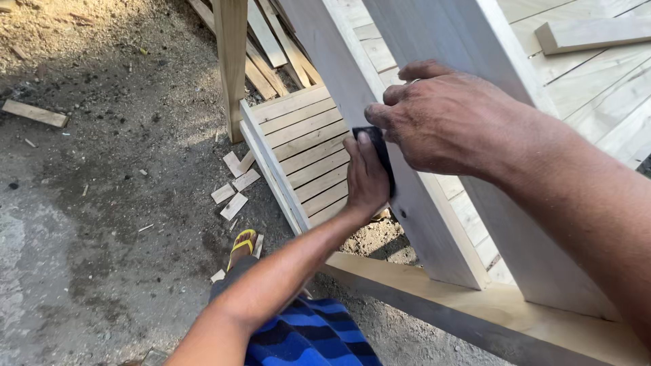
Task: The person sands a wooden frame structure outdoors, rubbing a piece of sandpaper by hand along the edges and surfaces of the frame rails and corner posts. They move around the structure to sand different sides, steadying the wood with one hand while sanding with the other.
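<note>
A small dark pad [378, 150], likely sandpaper, is pressed against the edge of a pale wooden rail [434, 224] that slants down to a light wooden base beam [475, 305]. My left hand [365, 177] reaches up from below and grips the pad's lower part. From the right comes my right hand [444, 122], its fingertips pinching the pad's upper end against the rail. A second, wider pale rail [488, 41] runs parallel behind my right hand.
A slatted wooden panel [305, 146] lies on the ground behind the rails. A wooden post [232, 61] stands at top centre. Small offcuts [234, 190] litter the dirt ground. My foot in a yellow sandal [242, 242] and blue striped shorts [312, 335] show below.
</note>
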The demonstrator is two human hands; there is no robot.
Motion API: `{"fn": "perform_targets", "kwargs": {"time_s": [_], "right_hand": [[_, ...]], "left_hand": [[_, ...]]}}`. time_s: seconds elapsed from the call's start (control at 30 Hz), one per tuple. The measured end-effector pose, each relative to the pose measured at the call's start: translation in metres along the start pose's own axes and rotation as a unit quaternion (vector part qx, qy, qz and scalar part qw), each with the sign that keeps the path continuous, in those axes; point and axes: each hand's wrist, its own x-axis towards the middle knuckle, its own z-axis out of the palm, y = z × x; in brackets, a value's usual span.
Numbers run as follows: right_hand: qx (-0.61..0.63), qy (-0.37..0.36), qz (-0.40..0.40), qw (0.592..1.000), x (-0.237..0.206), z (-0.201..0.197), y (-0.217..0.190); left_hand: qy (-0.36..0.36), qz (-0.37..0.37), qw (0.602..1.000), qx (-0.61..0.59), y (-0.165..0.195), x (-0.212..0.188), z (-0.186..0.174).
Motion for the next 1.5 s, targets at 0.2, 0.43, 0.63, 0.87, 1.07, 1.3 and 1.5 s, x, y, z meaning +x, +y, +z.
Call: {"fn": "perform_targets", "kwargs": {"time_s": [0.2,0.43,0.63,0.87,1.07,1.3,1.5], "right_hand": [[-0.014,-0.063,0.030,0.997,-0.002,-0.002,-0.003],[0.023,0.017,-0.026,0.999,-0.002,-0.002,0.001],[-0.003,0.029,-0.017,0.999,-0.003,0.000,0.003],[0.047,0.020,-0.025,0.998,-0.002,-0.002,0.006],[0.047,-0.028,-0.007,0.999,-0.001,0.004,0.012],[0.058,-0.001,-0.033,0.998,0.001,0.001,0.013],[0.093,-0.033,-0.008,0.995,-0.002,-0.008,0.012]], "left_hand": [[0.000,-0.124,0.989,-0.080,0.004,0.068,-0.020],[0.002,0.160,0.980,0.122,-0.027,-0.010,0.005],[0.054,0.009,0.998,0.031,-0.013,0.055,-0.018],[-0.014,0.052,0.996,0.070,-0.018,0.033,-0.024],[0.055,0.099,0.991,0.078,-0.016,0.069,-0.028],[0.079,0.174,0.971,0.142,-0.027,0.062,-0.026],[0.051,0.121,0.986,0.105,-0.016,0.059,-0.028]]}}
